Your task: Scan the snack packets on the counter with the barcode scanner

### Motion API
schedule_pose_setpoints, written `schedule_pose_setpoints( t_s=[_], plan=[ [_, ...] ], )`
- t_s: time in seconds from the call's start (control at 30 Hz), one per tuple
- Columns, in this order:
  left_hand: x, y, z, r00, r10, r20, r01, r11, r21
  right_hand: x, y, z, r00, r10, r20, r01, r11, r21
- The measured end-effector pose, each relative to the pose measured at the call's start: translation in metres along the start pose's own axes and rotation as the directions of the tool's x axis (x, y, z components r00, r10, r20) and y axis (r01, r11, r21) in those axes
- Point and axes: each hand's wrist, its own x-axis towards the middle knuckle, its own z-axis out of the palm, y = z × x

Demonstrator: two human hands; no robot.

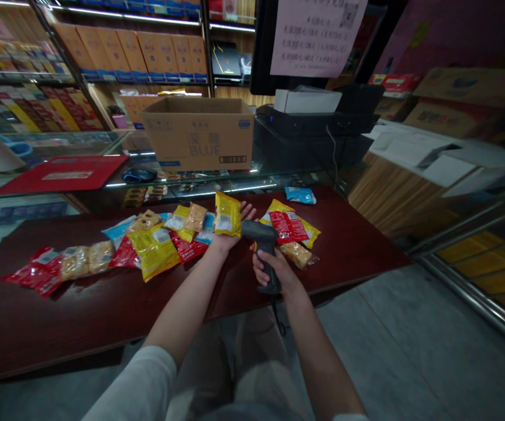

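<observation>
My left hand [226,241] holds a yellow snack packet [228,214] on its palm, with the packet's printed label facing up and some fingertips showing past its right side. In my right hand [277,266] is a dark barcode scanner [260,234], its fingers wrapped round the handle. The scanner's head points at the yellow packet from close by. Left of my hands lies a row of packets, among them a large yellow packet [154,251], a red packet [41,270] and clear-wrapped biscuits [78,261]. To the right are another red packet [288,227] and a clear-wrapped biscuit [296,255].
The packets lie on a dark red wooden table [349,234]. Behind it, a glass counter bears a cardboard box [199,134], a computer mouse [139,175] and a red mat [65,173]. A blue packet [300,195] sits at the table's far right. A cable [278,318] hangs below the scanner.
</observation>
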Motion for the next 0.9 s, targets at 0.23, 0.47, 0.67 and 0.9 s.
schedule_pose_setpoints(
  t_s=[0.23, 0.47, 0.67, 0.9],
  plan=[
    [0.006, -0.003, -0.003, 1.000, 0.015, -0.016, -0.013, 0.993, 0.118, 0.008, 0.000, 0.016, 0.999, 0.031, -0.019, -0.032, 0.999, -0.021],
    [-0.007, 0.044, 0.003, 0.883, 0.325, -0.339, -0.009, 0.734, 0.680, 0.008, -0.030, -0.006, 0.999, -0.044, 0.023, 0.044, 0.999, -0.025],
    [-0.060, 0.097, -0.007, 0.764, 0.596, -0.248, 0.358, -0.072, 0.931, 0.006, -0.099, -0.064, 0.997, -0.068, -0.040, 0.062, 0.987, -0.148],
    [-0.065, 0.084, 0.019, 0.756, 0.655, 0.021, 0.334, -0.413, 0.847, 0.026, -0.149, -0.133, 0.871, -0.328, -0.366, 0.139, 0.879, -0.456]
  ],
)
